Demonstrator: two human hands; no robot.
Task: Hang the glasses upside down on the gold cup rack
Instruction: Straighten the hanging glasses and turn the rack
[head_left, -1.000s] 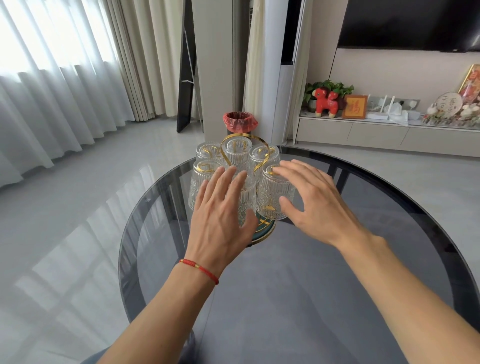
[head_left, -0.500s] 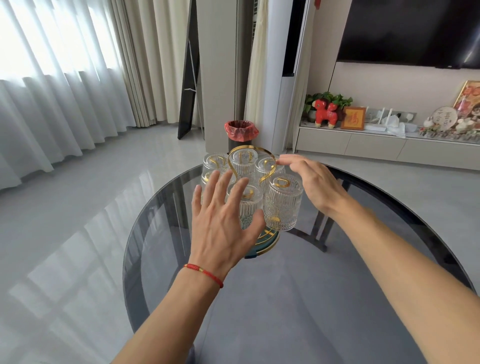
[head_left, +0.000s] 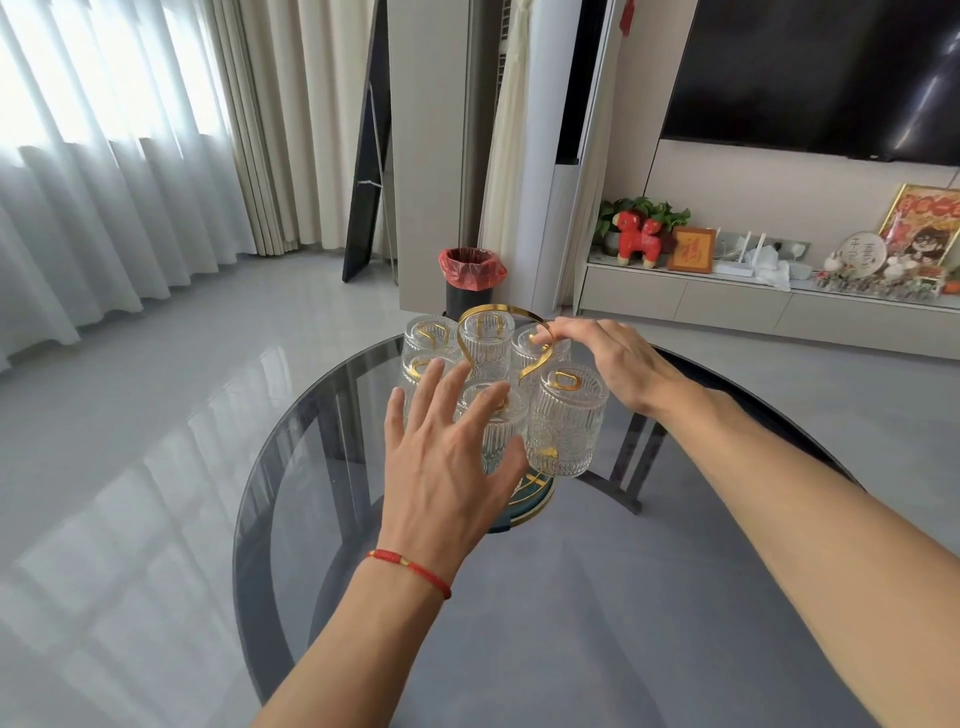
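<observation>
My right hand has moved up to the gold cup rack handle, fingers pinching it; left hand open, hovering beside glasses; six hang inverted on the rack on the surface; hanging looks done.

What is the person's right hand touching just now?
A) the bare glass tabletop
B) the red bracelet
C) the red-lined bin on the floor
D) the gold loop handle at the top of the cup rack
D: the right hand has its fingertips on the gold loop handle, above the upside-down glasses.
</observation>
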